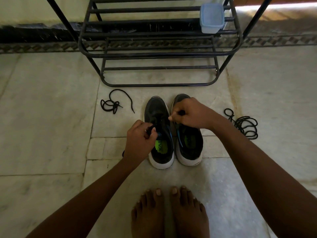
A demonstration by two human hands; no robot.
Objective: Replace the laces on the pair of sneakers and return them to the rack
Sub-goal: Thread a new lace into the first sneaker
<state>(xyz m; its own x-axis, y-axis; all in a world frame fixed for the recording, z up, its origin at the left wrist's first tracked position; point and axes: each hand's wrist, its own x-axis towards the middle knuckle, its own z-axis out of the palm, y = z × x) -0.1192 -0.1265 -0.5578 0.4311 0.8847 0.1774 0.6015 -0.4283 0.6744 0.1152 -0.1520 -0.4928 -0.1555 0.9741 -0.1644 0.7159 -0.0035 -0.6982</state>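
Note:
Two black sneakers with white soles stand side by side on the floor, toes toward the rack: the left sneaker point(158, 107) and the right sneaker point(190, 146). My left hand point(139, 143) pinches one end of a black lace point(151, 129) over the left sneaker's tongue. My right hand point(190, 114) grips the other end of that lace, fingers curled, above the gap between the shoes. A loose black lace point(113, 103) lies on the floor to the left. Another loose black lace point(245, 124) lies coiled to the right.
A black metal shoe rack point(159, 54) stands just beyond the sneakers, with a pale blue plastic box point(211, 18) on an upper shelf. My bare feet point(169, 213) are on the stone floor behind the shoes. A dark skirting runs along the wall.

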